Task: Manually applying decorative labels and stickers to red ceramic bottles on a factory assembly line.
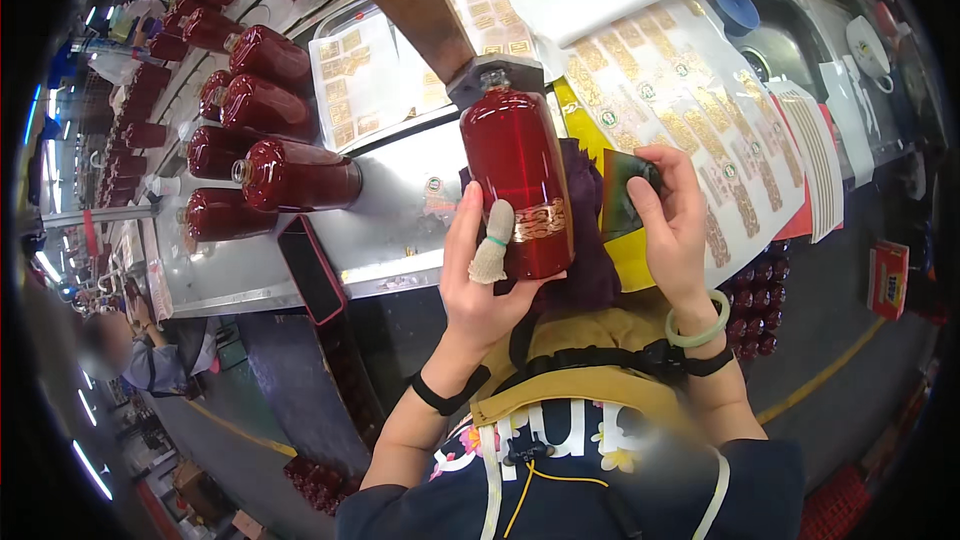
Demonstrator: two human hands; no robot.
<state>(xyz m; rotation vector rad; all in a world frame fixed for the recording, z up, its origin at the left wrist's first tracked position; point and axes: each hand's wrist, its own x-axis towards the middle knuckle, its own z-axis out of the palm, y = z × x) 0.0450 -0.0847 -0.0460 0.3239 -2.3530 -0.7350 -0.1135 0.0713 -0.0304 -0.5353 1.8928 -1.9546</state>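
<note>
My left hand (pixel 480 285) cups the lower end of a deep red glass bottle (pixel 510 150), its neck pointing away from me. A gold patterned band (pixel 533 223) runs across the glass near the base. One finger wears a knitted finger cover (pixel 494 243) tied with a green band. The neck end lies at a dark metal bracket (pixel 465 77) below a brown post. To the right of the bottle, my right hand (pixel 676 215) pinches a dark green, flat, glossy piece (pixel 620 202) between thumb and fingers; its exact kind is unclear. Dark purple cloth (pixel 590 275) lies under the bottle.
Several red bottles (pixel 300 177) stand on the metal bench at left, near a phone (pixel 312 270) at its edge. Sheets of gold decals (pixel 700 110) cover the right side. Beyond them are a blue bowl (pixel 735 10) and a sink (pixel 790 35). Another person (pixel 155 365) is at far left.
</note>
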